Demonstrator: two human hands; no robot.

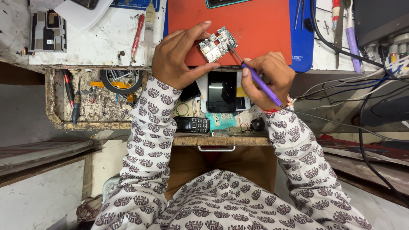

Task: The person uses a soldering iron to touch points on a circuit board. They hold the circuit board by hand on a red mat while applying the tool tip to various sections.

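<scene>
Sleeves: your patterned sleeves fill the lower view, both arms reaching up to the tabletop.
Left hand: your left hand rests at the lower edge of the orange mat, fingers clamped on a small circuit board, thumb below it and forefinger above.
Circuit board: it is tilted, lying on the mat just above the open drawer.
Right hand: your right hand has its fingers closed around a purple soldering iron, held like a pen, its tip touching the board's right edge.
Drawer: a black phone lies face up between your hands; a keypad phone lies nearer you.
Left side: a red pen and a roll of tape.
</scene>
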